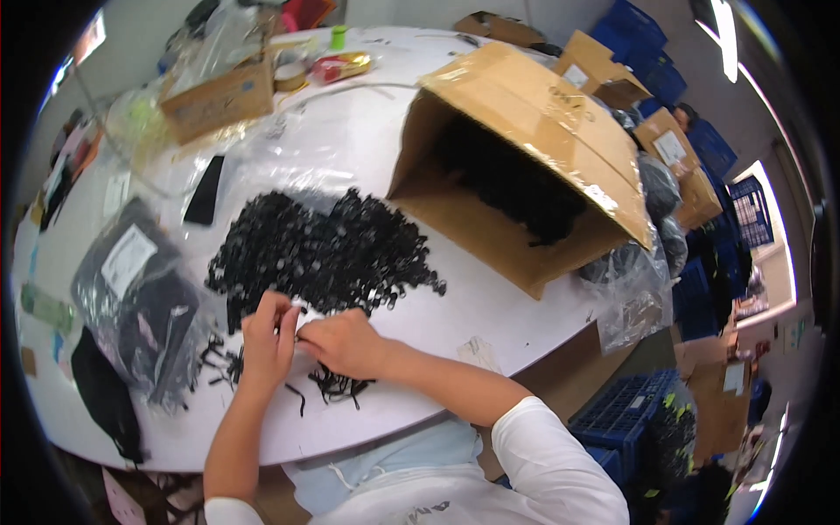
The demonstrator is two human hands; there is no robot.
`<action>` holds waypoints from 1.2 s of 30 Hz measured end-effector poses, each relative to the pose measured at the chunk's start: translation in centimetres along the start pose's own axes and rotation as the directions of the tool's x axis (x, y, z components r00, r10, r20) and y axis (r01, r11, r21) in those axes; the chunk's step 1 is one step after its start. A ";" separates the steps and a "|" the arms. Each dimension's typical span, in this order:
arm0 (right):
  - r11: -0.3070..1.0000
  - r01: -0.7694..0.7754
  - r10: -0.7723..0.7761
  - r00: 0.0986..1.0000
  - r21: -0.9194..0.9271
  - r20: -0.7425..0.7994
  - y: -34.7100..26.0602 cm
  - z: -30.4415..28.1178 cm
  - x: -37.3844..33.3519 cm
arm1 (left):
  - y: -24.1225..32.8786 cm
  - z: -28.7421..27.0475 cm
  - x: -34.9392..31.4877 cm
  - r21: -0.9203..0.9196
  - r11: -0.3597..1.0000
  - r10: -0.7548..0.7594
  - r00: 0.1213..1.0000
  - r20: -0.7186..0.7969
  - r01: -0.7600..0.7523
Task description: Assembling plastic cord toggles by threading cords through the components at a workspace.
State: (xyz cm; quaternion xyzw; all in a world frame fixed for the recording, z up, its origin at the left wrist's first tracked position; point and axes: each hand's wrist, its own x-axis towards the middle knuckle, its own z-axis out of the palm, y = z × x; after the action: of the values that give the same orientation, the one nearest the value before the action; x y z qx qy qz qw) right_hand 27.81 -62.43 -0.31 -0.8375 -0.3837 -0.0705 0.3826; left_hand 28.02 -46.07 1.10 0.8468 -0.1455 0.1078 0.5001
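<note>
My left hand and my right hand meet just in front of a heap of small shiny black pieces. Both have their fingers pinched together, thumbs close to each other. A dark bit shows between them, too small and too covered to name. Below my right hand lies a small bunch of thin black strips, with one loose strip beside it. More short black strips are scattered left of my left wrist.
A large cardboard box lies on its side at the right, black pieces inside. To the left are a clear bag of dark goods and a black cloth piece. Farther back stand a smaller carton and a tape roll. Blue crates stand lower right.
</note>
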 end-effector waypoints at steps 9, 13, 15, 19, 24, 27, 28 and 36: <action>0.997 0.001 -0.014 0.984 -0.072 -0.178 0.9 -1.7 0.6 | -0.9 -0.2 1.0 -0.249 0.960 -0.120 0.991 0.060 0.131; 0.989 -0.077 0.048 0.974 -0.125 -0.222 0.7 -1.8 0.8 | -1.1 -0.5 0.6 -0.235 0.960 -0.135 0.987 0.087 0.153; 0.986 -0.077 0.041 0.973 -0.150 -0.228 0.8 -1.9 0.7 | -1.1 -0.3 0.4 -0.241 0.961 -0.122 0.990 0.077 0.137; 0.972 -0.051 0.012 0.986 -0.229 -0.169 0.8 -1.9 0.5 | -0.6 -0.6 0.5 -0.182 0.967 -0.161 0.981 0.109 0.179; 0.943 -0.038 -0.015 0.988 -0.332 -0.155 0.4 -2.4 0.3 | -0.4 0.0 0.9 -0.116 0.988 -0.086 0.989 0.118 0.100; 0.919 -0.027 -0.023 0.992 -0.393 -0.124 0.4 -1.8 0.0 | 0.0 0.0 0.6 -0.037 0.999 -0.033 0.993 0.113 0.038; 0.923 -0.011 -0.039 0.992 -0.384 -0.123 0.8 -1.3 -0.2 | -0.1 0.1 0.5 -0.034 0.998 -0.043 0.993 0.112 0.047; 0.938 -0.093 0.099 0.995 -0.334 0.003 0.7 -0.9 -0.6 | -0.3 1.1 -0.4 -0.037 0.997 -0.065 0.994 0.083 0.069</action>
State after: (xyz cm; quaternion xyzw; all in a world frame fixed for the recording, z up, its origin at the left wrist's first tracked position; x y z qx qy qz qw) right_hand 28.03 -63.72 -0.41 -0.9085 -0.3287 -0.1074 0.2346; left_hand 27.78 -46.81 0.23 0.8447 -0.1396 0.0532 0.5140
